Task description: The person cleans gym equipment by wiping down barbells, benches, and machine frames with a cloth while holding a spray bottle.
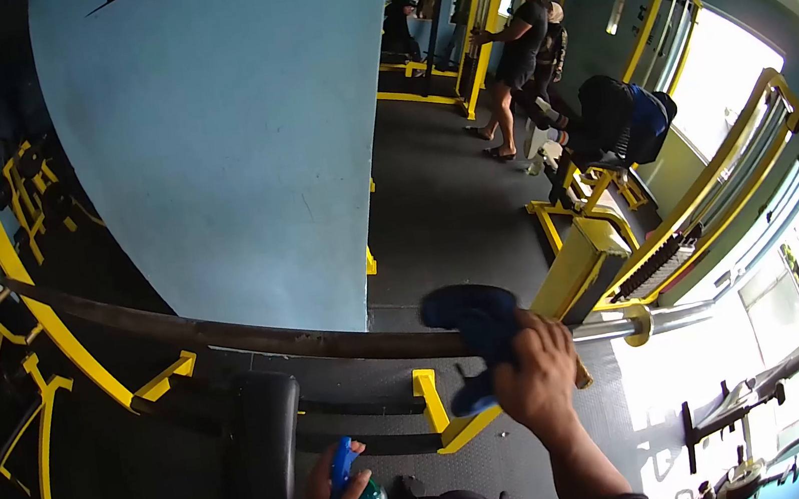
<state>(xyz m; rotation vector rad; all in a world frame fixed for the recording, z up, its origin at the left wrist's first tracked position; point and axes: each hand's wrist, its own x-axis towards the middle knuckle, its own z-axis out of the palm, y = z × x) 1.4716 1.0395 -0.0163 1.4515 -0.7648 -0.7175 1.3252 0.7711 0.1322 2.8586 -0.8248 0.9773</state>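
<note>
Cloth point(475, 327), dark blue, bunched and creased, its outline somewhat blurred; located between four and five o'clock from the centre of the head view, lying over the bar point(281, 344). Upper flap spreads toward ten o'clock from the right hand point(535, 361); a lower fold hangs below the bar, toward eight o'clock from that hand. Right-hand grip: fingers curled, pressing cloth against bar; cannot tell whether the thumb reaches fully round underneath.

Spray bottle point(345, 464), between six and seven o'clock: bright blue trigger head, rounded translucent teal body. Left hand point(326, 494) is closed around it just below the head, fingers folded in; exact trigger contact unclear.

Bar runs from nine o'clock to between three and four; shaft dark and brownish, right end bare, silvery and shiny.

Surroundings: black padded bench point(269, 448) at seven; pale blue wall point(235, 150) at ten; person point(519, 42) in dark clothing, standing at one beside a yellow machine point(488, 16).
</note>
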